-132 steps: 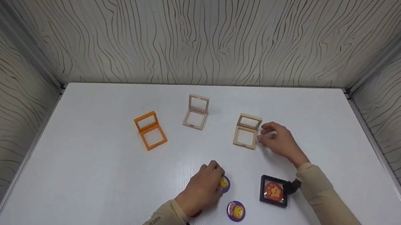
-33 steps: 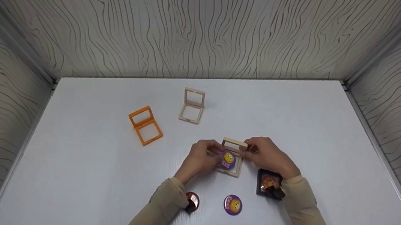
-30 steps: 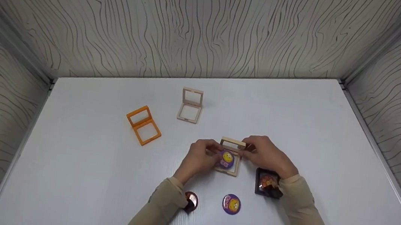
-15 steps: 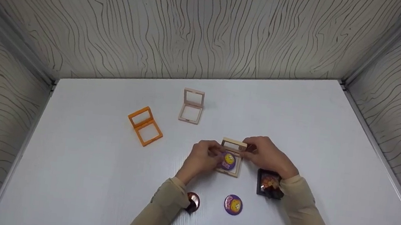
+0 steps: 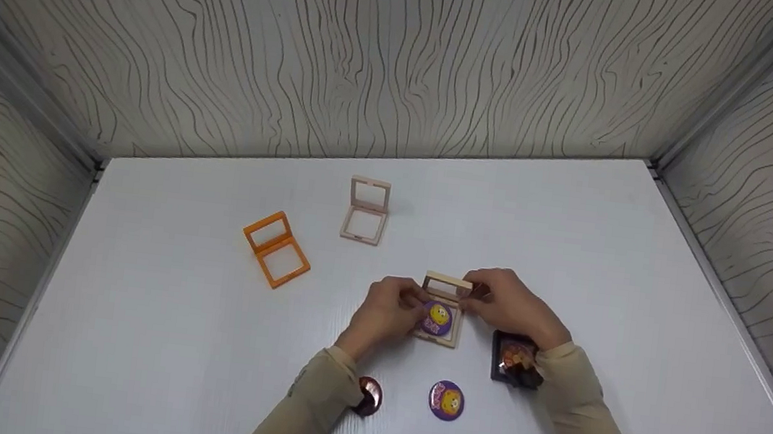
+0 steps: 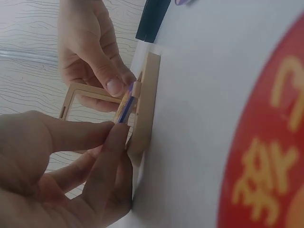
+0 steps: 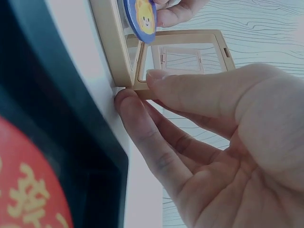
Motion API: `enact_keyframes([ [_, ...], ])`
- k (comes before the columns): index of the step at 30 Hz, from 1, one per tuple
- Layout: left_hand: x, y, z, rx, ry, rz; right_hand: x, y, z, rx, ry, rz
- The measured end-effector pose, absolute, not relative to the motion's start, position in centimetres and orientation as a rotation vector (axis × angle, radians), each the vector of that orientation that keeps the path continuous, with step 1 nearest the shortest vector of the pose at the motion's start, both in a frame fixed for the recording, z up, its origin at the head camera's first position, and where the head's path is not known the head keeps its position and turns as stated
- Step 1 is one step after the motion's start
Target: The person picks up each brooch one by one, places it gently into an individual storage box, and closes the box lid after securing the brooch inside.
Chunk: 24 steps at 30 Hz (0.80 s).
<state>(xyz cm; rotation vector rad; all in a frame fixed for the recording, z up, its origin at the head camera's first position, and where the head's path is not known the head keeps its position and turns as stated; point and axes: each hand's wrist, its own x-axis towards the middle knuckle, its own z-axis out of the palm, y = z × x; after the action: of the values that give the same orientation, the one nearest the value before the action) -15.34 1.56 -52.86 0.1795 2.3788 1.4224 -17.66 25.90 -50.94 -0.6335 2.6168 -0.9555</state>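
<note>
My left hand pinches a round purple pin badge with a yellow cartoon face between thumb and fingertips. The badge overlaps the lower half of a hinged beige display frame, whose lid stands raised. In the left wrist view the badge is tilted, its edge right at the frame's lower half. With thumb and fingers near the hinge corner, my right hand grips the lid of that frame. A second purple badge lies on the table nearer to me.
An orange frame and a pale pink frame stand with lids raised farther back on the white table. Beneath my right wrist lies a black frame holding a red badge. Another red badge is partly under my left cuff.
Since the earliest frame, my left hand has lifted the purple badge from the table to the beige frame. My right hand has brought that frame nearer. Over the last second both hands stay nearly still.
</note>
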Motion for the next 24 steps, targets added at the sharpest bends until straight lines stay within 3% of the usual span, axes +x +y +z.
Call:
enact_keyframes([
  [24, -15.12, 1.43, -53.04, 0.223, 2.419, 1.41, -17.8, 25.95, -51.13, -0.647, 2.606, -0.962],
])
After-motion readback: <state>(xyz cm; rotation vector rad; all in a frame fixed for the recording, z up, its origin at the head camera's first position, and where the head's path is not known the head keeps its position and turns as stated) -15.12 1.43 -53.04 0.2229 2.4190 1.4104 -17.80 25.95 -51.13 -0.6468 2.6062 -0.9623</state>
